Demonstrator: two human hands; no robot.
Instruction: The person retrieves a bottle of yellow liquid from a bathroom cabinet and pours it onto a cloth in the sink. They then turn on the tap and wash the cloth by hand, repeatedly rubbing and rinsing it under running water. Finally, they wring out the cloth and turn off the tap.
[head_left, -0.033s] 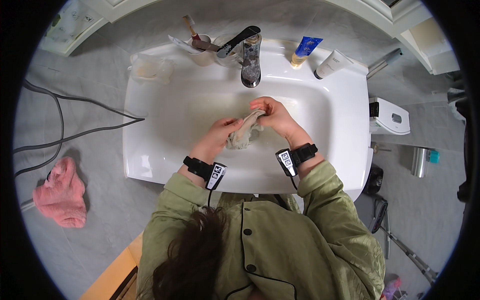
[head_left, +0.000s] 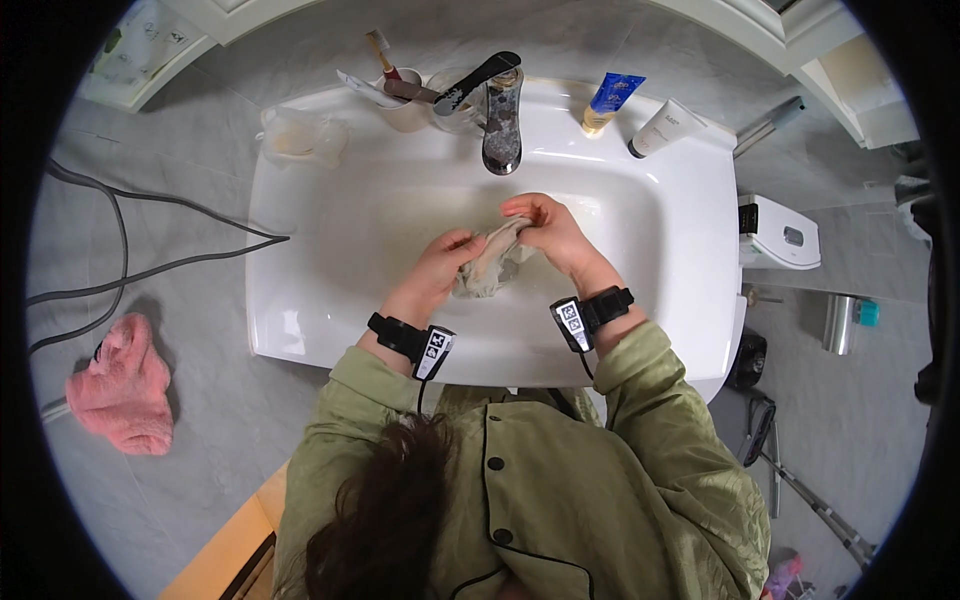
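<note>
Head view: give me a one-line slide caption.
Left hand and right hand hold a pale cloth over a white sink, near a dark-handled faucet.

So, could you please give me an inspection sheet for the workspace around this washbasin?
Surface: glossy white rectangular washbasin, with a dark grey speckled tap at its rear.
Job's things: thin, bunched, pale grey-green cloth, held over the basin.
Clutter: blue-and-gold squeeze tube and white squeeze tube with dark cap, rear right; pale round cup with a toothbrush, rear left.
Grips: left grip and right grip both hold the cloth.
Cables: thin black cable at each wrist; dark grey cord at left, overlapping the basin's edge in view.
Surroundings: fluffy pink cloth, left; white lidded box, right.
</note>
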